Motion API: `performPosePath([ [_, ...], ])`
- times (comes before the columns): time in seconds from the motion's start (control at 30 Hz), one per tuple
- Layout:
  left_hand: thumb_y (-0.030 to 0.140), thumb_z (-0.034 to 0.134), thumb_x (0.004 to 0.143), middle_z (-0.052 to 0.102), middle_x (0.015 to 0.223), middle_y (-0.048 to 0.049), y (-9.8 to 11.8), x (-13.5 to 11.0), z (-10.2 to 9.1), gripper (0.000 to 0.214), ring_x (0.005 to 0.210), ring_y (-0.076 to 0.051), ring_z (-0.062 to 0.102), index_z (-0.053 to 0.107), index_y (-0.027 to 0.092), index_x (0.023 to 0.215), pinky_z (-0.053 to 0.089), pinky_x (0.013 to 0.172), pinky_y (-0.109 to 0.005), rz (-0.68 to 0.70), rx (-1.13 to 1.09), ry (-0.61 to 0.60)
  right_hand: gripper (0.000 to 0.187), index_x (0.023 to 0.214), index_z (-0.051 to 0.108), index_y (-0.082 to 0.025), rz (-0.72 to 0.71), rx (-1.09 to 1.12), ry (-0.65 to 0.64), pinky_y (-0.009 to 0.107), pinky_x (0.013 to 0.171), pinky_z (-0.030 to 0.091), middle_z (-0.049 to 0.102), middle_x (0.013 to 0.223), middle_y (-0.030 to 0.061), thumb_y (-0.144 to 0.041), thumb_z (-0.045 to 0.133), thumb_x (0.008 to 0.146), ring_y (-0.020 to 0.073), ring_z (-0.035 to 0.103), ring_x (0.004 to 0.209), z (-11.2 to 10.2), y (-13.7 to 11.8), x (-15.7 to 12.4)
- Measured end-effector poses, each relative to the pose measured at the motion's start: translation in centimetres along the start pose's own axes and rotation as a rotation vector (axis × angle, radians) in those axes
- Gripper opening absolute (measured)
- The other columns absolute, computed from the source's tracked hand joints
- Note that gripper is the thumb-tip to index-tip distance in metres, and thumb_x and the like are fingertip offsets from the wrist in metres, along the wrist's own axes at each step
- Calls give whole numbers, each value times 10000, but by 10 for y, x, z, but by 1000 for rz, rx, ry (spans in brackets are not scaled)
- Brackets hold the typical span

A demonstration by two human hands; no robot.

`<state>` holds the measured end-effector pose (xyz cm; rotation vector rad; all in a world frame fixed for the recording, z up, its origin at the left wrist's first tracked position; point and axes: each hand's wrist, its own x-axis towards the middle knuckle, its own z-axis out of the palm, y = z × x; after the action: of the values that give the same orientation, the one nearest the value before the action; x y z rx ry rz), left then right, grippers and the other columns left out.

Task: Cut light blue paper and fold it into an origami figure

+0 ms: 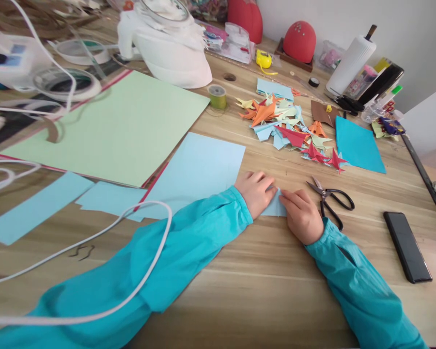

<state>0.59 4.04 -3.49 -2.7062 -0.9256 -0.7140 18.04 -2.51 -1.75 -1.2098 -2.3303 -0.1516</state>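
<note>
A small piece of light blue paper (pixel 275 207) with a crease down its middle lies on the wooden table between my hands. My left hand (pixel 253 191) has its fingers bent and pressed together on the paper's left part. With thumb and fingers closed, my right hand (pixel 302 215) grips the paper's right side near the crease. The fingertips cover much of the upper edge. To the right of my right hand lie black-handled scissors (pixel 325 194), blades partly apart. Beyond my hands is a pile of folded paper cranes (pixel 294 135) in orange, red, blue and pale green.
Left of my hands lie large blue paper (pixel 203 165), a pale green sheet (pixel 123 126) and blue strips (pixel 36 208). A white cable (pixel 163 237) loops above my left sleeve. A phone (pixel 407 247) lies at right, a thread spool (pixel 217 97) and turquoise paper (pixel 359 145) farther back.
</note>
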Motion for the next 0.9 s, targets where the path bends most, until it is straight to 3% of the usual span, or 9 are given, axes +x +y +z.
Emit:
performPosePath([
  [0.17,227,448,919,647,951,-64,1,0,6,252,872,-224,500,698,215,887,363,700,-382,-13,-3,15,345,1000,679,-95,-46,-34,0,379,692,541,670,1051,166,-13,375,860,225,521,809,-2,0,1],
  [0.57,229,450,919,646,950,-60,2,1,5,252,882,-228,500,694,209,861,356,705,-385,-26,-9,-11,327,982,677,-133,-36,-120,-60,380,690,507,664,1055,145,-56,373,888,224,514,812,-4,-4,2],
  [0.73,228,493,865,639,997,-75,0,1,-8,210,910,-250,501,682,185,945,376,726,-394,-4,-58,-52,310,952,678,-137,-42,-186,-61,354,685,492,671,1031,121,-49,389,884,216,518,807,-7,-6,4],
  [0.9,281,505,805,606,1053,-127,1,2,-23,297,950,-288,493,664,135,1010,404,756,-435,10,-141,-100,306,956,674,-123,-44,-181,-55,366,681,494,668,1030,134,-56,383,889,224,517,816,-6,-6,4],
])
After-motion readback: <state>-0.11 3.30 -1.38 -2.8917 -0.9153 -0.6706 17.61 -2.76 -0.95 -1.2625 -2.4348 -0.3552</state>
